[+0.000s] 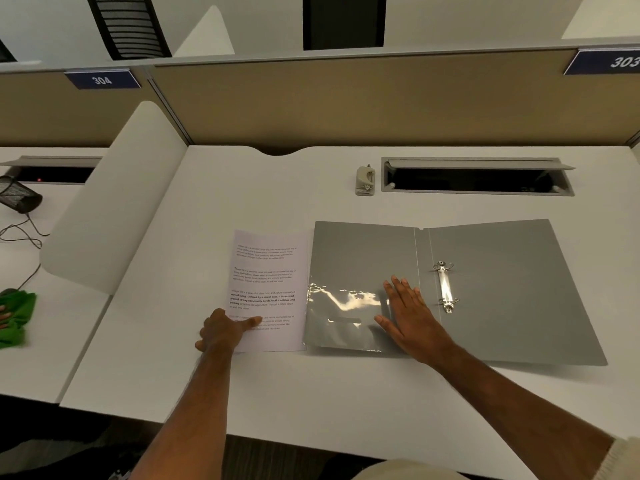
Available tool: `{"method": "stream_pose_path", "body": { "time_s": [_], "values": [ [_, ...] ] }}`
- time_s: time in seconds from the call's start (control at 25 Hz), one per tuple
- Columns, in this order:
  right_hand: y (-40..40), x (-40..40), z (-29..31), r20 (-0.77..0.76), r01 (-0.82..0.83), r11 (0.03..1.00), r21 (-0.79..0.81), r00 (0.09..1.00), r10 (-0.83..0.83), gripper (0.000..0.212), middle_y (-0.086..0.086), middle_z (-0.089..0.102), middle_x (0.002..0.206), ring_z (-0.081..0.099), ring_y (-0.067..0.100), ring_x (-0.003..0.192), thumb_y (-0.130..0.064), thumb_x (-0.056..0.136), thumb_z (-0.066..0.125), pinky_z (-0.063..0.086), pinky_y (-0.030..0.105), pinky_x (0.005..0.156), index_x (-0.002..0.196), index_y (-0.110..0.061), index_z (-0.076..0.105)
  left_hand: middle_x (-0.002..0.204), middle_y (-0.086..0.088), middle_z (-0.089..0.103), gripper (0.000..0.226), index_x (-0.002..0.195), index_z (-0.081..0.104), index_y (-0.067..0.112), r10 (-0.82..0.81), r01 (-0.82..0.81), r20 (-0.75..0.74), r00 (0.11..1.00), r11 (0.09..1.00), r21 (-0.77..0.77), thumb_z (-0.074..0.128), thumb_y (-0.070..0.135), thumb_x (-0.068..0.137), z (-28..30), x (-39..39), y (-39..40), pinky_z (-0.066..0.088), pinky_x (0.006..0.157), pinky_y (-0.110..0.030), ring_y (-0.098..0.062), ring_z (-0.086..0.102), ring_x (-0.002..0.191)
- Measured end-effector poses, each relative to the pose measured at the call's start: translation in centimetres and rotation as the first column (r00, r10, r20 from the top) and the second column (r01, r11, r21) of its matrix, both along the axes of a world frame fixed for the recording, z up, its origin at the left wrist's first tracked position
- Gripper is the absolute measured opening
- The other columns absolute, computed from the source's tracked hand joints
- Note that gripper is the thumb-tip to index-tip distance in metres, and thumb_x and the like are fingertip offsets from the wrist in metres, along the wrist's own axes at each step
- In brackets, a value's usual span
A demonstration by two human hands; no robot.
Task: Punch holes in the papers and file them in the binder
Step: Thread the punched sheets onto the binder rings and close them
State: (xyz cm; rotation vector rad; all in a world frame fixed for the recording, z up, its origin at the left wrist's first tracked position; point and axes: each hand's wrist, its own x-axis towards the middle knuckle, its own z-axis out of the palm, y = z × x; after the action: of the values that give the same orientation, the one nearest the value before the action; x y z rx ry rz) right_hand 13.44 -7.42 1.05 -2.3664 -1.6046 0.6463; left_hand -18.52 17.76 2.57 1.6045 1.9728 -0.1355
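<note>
Your left hand (225, 332) sits at the near left corner of the papers (268, 289), thumb laid over the printed page and fingers curled at the sheet's edge, pinching it. Your right hand (408, 317) lies flat, fingers straight and slightly spread, palm down on the inside of the binder's left cover, just right of the clear plastic pocket (341, 317) that catches the light. The binder (512, 292) is grey and lies wide open on the white desk (277, 382), spine running away from you. Its metal ring mechanism (445, 286) sits on the right cover just beside the spine, close to your right fingertips but apart from them. The papers lie flat, right edge touching or slipping just under the binder's left cover; which, I cannot tell. Farther back, the small beige hole punch (365, 180) stands alone, well apart from both hands, just left of the open cable tray (476, 176) set into the desk. Off to your far left, on the next desk, there's a green cloth (15, 317) and a black mesh pen holder (19, 199).
</note>
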Motion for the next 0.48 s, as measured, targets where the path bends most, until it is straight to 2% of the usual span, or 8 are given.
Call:
{"method": "stream_pose_path", "body": {
  "time_s": [0.16,0.36,0.48],
  "values": [
    [0.0,0.1,0.3,-0.023,-0.010,1.000,0.006,1.000,0.010,0.091,0.004,-0.001,0.170,-0.006,0.020,0.157,-0.073,0.090,0.011,0.000,0.039,0.127,0.162,-0.017,0.004,0.112,-0.009,0.074,0.086,0.110,0.069,0.016,0.005,-0.004,0.070,0.998,1.000,-0.023,0.087,0.071,0.047,-1.6,-0.6,0.6,0.054,0.093,-0.055,-0.036,0.068,0.102],
    [-0.6,0.5,0.3,-0.050,-0.007,0.999,0.033,0.999,0.009,0.096,0.005,0.001,0.170,-0.004,0.020,0.157,-0.078,0.088,0.003,-0.001,0.036,0.126,0.162,-0.018,0.005,0.113,-0.016,0.075,0.055,0.113,0.072,0.005,-0.030,0.025,0.208,0.978,0.999,0.025,0.092,0.034,0.071,2.2,1.2,-0.8,0.055,0.080,-0.037,-0.035,0.070,0.100],
    [-0.9,0.9,0.5,-0.062,-0.010,0.999,0.041,0.998,0.012,0.094,0.004,0.001,0.170,-0.006,0.019,0.157,-0.076,0.089,0.005,-0.003,0.034,0.126,0.162,-0.018,0.005,0.113,-0.016,0.075,0.048,0.114,0.072,0.005,-0.047,0.024,0.266,0.963,0.996,0.091,0.090,0.026,0.075,4.0,2.0,-0.7,0.056,0.081,-0.038,-0.034,0.071,0.098]
  ]
}}
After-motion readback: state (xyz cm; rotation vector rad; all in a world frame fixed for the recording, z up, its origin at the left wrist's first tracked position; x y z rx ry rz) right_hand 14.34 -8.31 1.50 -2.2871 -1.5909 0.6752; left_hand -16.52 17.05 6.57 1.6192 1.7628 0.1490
